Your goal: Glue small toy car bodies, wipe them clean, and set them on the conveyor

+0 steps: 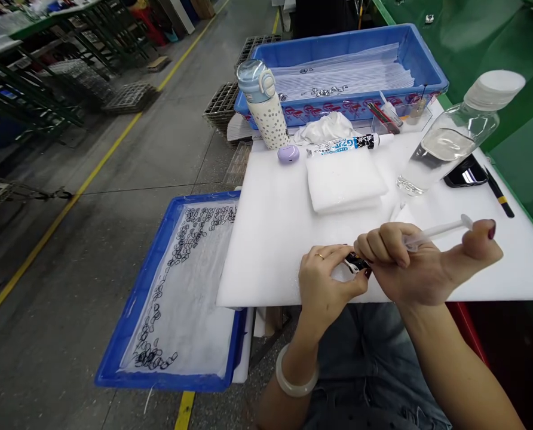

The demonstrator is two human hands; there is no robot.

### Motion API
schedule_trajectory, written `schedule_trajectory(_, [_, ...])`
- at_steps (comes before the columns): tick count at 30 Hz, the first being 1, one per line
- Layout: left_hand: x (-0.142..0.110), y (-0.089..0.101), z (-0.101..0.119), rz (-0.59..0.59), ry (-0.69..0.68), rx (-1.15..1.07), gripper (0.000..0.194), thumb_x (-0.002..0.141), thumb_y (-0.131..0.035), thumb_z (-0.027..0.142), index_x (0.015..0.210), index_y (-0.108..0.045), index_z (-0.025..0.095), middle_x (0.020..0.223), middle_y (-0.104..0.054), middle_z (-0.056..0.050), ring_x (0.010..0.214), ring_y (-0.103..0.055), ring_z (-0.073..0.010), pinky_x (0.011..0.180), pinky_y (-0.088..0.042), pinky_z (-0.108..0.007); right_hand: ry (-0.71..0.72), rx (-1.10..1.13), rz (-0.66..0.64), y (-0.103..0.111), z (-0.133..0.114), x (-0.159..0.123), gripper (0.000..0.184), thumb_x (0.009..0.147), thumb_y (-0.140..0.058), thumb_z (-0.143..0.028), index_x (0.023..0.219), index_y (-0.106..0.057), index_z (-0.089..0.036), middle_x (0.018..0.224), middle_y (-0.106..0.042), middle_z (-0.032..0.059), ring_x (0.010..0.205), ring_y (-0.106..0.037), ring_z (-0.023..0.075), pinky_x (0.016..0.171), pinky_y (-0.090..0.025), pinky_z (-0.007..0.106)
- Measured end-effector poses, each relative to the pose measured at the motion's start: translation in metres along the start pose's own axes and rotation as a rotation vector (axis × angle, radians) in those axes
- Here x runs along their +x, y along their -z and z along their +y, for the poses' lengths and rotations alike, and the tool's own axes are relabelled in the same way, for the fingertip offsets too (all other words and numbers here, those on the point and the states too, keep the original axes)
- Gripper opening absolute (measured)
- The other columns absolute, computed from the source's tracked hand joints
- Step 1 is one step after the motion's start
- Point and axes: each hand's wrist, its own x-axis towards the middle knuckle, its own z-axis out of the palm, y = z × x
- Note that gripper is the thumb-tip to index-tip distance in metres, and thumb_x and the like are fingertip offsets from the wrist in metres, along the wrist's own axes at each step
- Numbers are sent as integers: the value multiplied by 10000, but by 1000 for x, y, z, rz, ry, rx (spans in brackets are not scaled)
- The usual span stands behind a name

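Between the thumb and fingers of my left hand is a small black part with a pale edge. My right hand is wrapped round a clear plastic syringe, its thumb stretched out near the plunger's end. The syringe tip is hidden by my fingers, close to the black part, so I cannot tell if they touch. Both hands are over the front edge of a white work board. Just beyond them lies a folded white foam pad.
A clear bottle, a phone and tweezers stand or lie on the right. Behind are a glue tube, a purple case, a dotted tumbler and a blue bin. A blue tray of black rings is at left.
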Motion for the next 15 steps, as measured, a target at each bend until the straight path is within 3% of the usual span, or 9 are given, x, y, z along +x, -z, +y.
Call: schedule_trajectory(15, [-1,1,2,-5,13,-5,258,652,-758,189,898,-734,262,1013,-766,9,983,-645,-246,898,-457,-427,17,-43,3,-3,-5,0,695,761,-353,-849,466,-332,-221,430,-195,-23,453,-224,127,489,-208,314])
